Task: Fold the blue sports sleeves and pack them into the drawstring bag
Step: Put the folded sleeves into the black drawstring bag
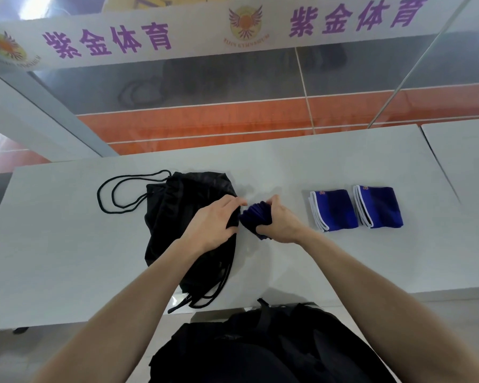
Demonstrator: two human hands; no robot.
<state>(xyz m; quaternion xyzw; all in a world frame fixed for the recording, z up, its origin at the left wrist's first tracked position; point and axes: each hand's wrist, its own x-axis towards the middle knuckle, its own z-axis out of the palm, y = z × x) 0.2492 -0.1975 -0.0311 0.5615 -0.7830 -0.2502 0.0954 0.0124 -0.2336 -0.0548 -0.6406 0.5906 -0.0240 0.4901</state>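
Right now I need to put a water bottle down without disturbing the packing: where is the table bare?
Bare: table left of the drawstring bag, and right of the two folded sleeves. Crowded: centre, where both hands work.

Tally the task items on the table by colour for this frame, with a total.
Blue: 3, namely the folded sleeve nearer the bag, the folded sleeve farthest right, and the bunched sleeve gripped by the right hand at the bag's edge.
Black: 1, the drawstring bag, held by the left hand.
Total: 4
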